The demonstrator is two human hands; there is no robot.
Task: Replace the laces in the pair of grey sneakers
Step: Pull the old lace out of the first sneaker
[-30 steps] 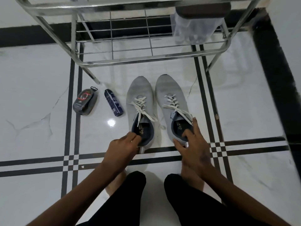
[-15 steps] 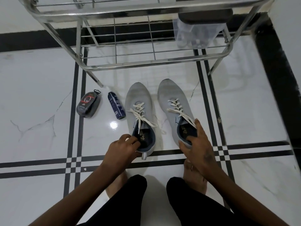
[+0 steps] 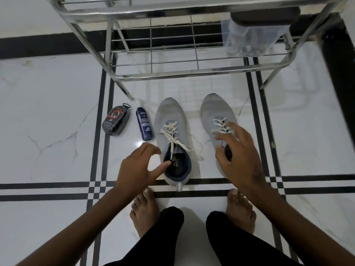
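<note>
A white marble floor crossed by black inlaid stripes fills the room, with a black border along the far wall. On it stands a steel rack of tubes and wire grid; a clear plastic bag hangs from its right end below a dark slab on the upper shelf. Its front left leg comes down just beyond the small things on the floor.

The person stands barefoot in black trousers, both feet on the tile just behind the shoes, arms stretched down and forward.

The two grey sneakers lie side by side in front of the rack, toes pointing toward it, a gap of bare tile between them. The left sneaker sits with its heel on the black stripes, its dark lining open to view, its off-white laces threaded but loose, the ends trailing over the collar onto the floor. The right sneaker is laced the same way; its heel half is hidden under a hand.

The left hand hovers at the left sneaker's opening, fingers spread and holding nothing, one fingertip reaching over the collar. The right hand is splayed wide above the right sneaker's tongue, gripping nothing.

Left of the shoes lie a dark blue cleaner can and, beside it, a black shoe-polish sponge case, close together but apart.
</note>
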